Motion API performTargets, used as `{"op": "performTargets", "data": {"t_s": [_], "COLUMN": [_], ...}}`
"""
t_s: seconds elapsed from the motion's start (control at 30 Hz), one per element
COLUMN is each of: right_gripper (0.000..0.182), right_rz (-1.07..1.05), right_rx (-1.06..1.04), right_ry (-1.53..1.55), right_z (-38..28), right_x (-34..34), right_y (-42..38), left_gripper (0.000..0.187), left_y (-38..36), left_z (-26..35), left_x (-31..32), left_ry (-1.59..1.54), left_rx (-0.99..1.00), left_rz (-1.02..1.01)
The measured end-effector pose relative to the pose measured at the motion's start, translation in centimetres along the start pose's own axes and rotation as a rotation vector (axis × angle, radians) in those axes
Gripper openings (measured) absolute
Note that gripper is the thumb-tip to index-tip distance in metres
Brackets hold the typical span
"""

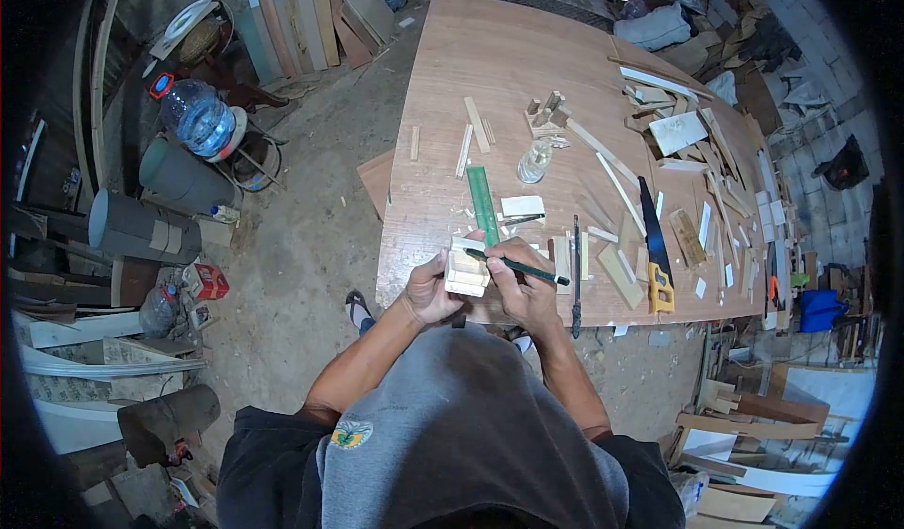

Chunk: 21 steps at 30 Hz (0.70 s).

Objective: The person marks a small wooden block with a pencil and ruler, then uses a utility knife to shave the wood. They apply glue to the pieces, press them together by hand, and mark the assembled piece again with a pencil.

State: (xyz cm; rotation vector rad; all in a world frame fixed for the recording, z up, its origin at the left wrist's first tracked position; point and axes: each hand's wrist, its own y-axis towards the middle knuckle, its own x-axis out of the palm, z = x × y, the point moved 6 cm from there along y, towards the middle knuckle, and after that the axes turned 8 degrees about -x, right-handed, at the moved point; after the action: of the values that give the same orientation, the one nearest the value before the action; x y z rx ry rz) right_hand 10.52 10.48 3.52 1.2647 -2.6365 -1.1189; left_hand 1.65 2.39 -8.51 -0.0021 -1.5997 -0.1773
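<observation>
My left hand (427,291) is wrapped round a small pale wooden piece (467,275) with a stepped shape, close in front of my body at the table's near edge. In my right hand (530,296) is a dark pen (537,271), its tip end lying over the upper part of the wooden piece. Just beyond both hands a green ruler (481,200) lies on the table. A white-topped block (522,206) is to the right of the ruler. Some fingers of each hand are hidden behind the wood and the pen.
The brown table (508,49) carries a handsaw (654,247) with a yellow handle, a glass jar (534,164), a thin dark rod (576,280) and several wood strips. Offcuts (678,134) are heaped at the right. A large water bottle (196,120) stands on a stool at the left.
</observation>
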Motion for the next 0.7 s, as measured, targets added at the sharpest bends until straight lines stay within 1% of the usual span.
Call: {"op": "performTargets", "data": {"t_s": [0.07, 0.13, 0.27, 0.33, 0.43, 0.53, 0.63, 0.7], "right_gripper": [0.011, 0.011, 0.011, 0.012, 0.011, 0.011, 0.012, 0.014], "right_rz": [0.010, -0.017, -0.005, -0.005, -0.037, 0.004, -0.018, -0.003], "right_rx": [0.011, -0.010, -0.032, 0.051, -0.011, 0.044, -0.014, -0.008], "right_ry": [0.001, 0.007, 0.005, 0.023, 0.002, 0.049, 0.016, 0.014], "right_z": [0.02, -0.23, -0.27, 0.15, -0.53, -0.13, -0.11, 0.08], "right_x": [-0.06, 0.01, -0.10, -0.10, -0.16, -0.15, -0.07, -0.11], "right_y": [0.01, 0.21, 0.13, -0.04, 0.58, 0.34, 0.37, 0.31], "left_gripper": [0.071, 0.072, 0.072, 0.072, 0.072, 0.074, 0.075, 0.078], "left_y": [-0.03, -0.13, -0.16, -0.07, -0.11, -0.03, -0.04, -0.04], "left_z": [-0.04, -0.05, -0.13, -0.05, -0.03, 0.09, 0.07, 0.19], "left_x": [0.08, -0.02, 0.03, 0.05, 0.01, 0.27, -0.24, -0.40], "left_ry": [-0.004, 0.015, 0.007, -0.003, 0.033, 0.009, 0.005, 0.026], "left_rx": [0.000, 0.007, -0.002, -0.006, 0.009, -0.003, -0.003, 0.016], "left_rz": [0.000, 0.047, 0.011, -0.009, 0.031, -0.001, 0.014, 0.036]}}
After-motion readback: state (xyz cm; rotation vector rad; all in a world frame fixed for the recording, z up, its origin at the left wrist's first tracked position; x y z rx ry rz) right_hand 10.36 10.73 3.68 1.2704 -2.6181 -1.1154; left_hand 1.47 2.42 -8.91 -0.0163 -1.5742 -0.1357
